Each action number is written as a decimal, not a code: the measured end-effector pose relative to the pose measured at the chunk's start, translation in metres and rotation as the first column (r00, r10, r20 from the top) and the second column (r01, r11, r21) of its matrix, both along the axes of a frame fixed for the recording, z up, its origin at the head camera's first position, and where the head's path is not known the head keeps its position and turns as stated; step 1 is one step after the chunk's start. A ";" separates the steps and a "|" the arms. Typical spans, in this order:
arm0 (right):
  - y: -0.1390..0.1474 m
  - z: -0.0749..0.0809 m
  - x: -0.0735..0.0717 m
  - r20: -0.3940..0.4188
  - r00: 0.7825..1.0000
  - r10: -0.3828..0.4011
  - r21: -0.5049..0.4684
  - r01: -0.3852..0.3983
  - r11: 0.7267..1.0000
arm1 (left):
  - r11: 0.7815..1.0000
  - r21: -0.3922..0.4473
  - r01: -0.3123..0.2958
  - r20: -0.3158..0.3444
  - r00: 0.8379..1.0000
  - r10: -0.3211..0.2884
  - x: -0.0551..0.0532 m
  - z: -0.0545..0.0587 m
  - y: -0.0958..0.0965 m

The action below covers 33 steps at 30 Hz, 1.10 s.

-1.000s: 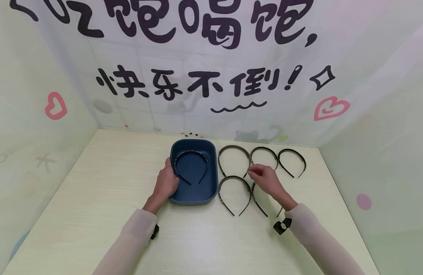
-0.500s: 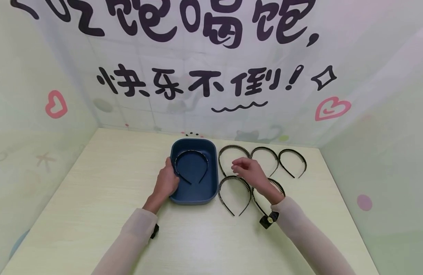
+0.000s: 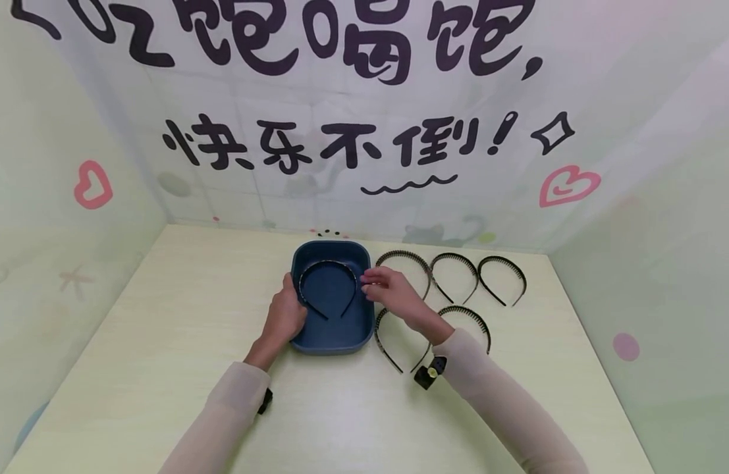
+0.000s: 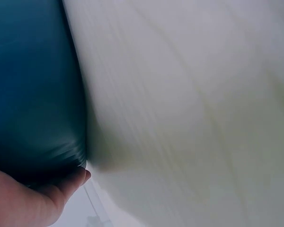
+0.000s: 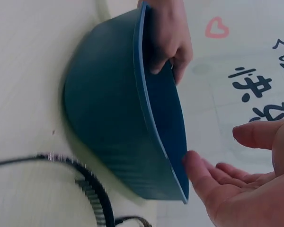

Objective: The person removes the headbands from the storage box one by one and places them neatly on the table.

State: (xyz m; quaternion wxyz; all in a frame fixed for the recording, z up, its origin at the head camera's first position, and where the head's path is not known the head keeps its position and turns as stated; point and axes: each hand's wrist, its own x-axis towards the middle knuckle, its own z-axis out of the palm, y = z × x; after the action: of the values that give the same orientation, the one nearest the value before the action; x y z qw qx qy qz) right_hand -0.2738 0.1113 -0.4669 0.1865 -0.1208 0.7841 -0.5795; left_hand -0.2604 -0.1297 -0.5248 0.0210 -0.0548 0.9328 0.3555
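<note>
A dark blue rectangular bin (image 3: pixel 331 340) stands on the table, with one thin dark headband (image 3: pixel 327 262) lying inside. My left hand (image 3: pixel 286 313) grips the bin's left wall; in the right wrist view its thumb reaches inside the rim. The left wrist view shows that hand (image 4: pixel 42 196) against the bin's side (image 4: pixel 38 94). Over the right rim is my right hand (image 3: pixel 395 294), holding nothing, its fingers and thumb apart in the right wrist view. Its forearm and palm partly cover the toothed headbands (image 3: pixel 403 253) on the table to the right.
Beside the bin, toothed headbands lie in two rows: the back row includes a middle one (image 3: pixel 454 255) and a right one (image 3: pixel 502 259); the front row has one (image 3: pixel 467 309) partly behind the right sleeve. Printed walls enclose the pale table (image 3: pixel 210 276) at back and sides.
My right hand has moved left, from above the headbands to the bin's right rim. The left hand keeps its grip on the bin, and the headbands lie where they were.
</note>
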 end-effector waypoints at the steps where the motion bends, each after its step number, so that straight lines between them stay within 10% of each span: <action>1: -0.003 -0.001 0.000 0.011 1.000 0.000 0.006 0.000 1.000 | 1.000 -0.003 0.000 0.000 1.000 0.000 0.000 0.000 0.000; 33: -0.063 -0.012 -0.013 0.241 0.965 -0.107 0.143 0.074 0.987 | 1.000 -0.011 0.007 -0.028 1.000 -0.007 0.001 -0.001 0.000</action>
State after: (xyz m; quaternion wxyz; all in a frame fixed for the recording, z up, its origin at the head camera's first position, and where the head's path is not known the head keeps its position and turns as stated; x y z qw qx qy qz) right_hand -0.2864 0.0486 -0.4789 0.2639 0.0013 0.7963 -0.5444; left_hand -0.2595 -0.1298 -0.5260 0.0091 -0.0466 0.9351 0.3512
